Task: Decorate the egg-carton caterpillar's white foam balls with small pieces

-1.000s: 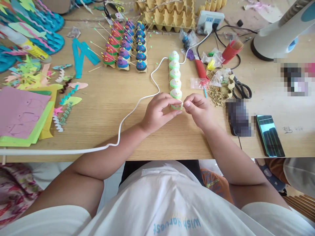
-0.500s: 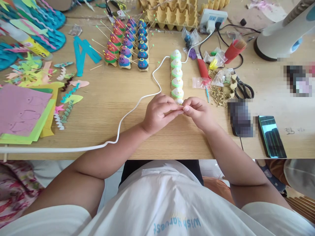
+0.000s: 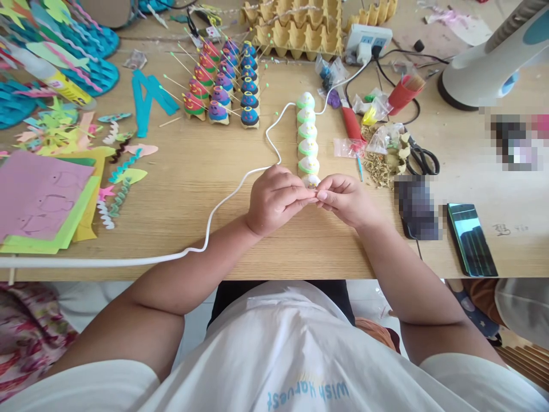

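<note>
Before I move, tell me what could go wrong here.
Snagging the white cable might shift the white-and-green egg-carton strip, whose far end it passes. The left hand and right hand meet at its near end, so fingers might smudge it. The smartphone near the front edge of the table might get knocked off.

Both forearms [image 3: 211,257] angle inward — left hand [image 3: 278,200] and right hand [image 3: 344,201] meeting at the fingertips [image 3: 322,195], each in a pinch.

Hands [image 3: 274,201]: 2 | white-and-green egg-carton strip [image 3: 307,131]: 1, six domes [image 3: 308,165] showing | red, purple and blue egg-carton strips [image 3: 220,96]: 3, one per colour | glue bottle [image 3: 64,86]: 1 | scissors [image 3: 415,148]: 1 pair
</note>
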Available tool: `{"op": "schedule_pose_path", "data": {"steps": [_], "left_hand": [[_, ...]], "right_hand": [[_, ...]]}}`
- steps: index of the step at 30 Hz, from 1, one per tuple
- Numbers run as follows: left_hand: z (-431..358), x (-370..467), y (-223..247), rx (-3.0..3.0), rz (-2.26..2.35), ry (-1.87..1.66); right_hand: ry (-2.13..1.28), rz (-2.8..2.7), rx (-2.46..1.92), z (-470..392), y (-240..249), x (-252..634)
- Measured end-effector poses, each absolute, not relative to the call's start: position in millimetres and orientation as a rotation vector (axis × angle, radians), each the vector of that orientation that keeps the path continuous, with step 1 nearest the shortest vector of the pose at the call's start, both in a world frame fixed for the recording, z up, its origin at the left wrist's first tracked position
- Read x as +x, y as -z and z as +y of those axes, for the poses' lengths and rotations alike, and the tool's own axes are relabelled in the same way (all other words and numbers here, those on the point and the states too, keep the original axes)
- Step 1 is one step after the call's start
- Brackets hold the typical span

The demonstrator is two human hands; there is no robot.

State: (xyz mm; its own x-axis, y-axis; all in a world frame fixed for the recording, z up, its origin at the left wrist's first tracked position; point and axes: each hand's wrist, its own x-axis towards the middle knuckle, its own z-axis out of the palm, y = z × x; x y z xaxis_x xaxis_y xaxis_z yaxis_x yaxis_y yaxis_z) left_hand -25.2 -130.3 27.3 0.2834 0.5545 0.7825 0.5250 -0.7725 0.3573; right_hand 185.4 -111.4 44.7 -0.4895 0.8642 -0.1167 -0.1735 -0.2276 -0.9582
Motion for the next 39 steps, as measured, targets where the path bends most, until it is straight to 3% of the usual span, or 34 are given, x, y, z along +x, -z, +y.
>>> {"op": "schedule_pose_path", "data": {"steps": [6, 17, 39], "left_hand": [[-132, -22, -30, 2.294, 1.066, -1.536], [-120, -17, -19, 1.369, 1.091, -1.416], [-112, -15, -14, 1.193, 1.091, -1.358]], "right_hand": [[-1.782, -1.266, -0.882, -112, -47, 183], [-1.609, -1.047, -0.956, -100, -49, 187], [-1.644, -1.077, -0.931, -102, -47, 188]]}}
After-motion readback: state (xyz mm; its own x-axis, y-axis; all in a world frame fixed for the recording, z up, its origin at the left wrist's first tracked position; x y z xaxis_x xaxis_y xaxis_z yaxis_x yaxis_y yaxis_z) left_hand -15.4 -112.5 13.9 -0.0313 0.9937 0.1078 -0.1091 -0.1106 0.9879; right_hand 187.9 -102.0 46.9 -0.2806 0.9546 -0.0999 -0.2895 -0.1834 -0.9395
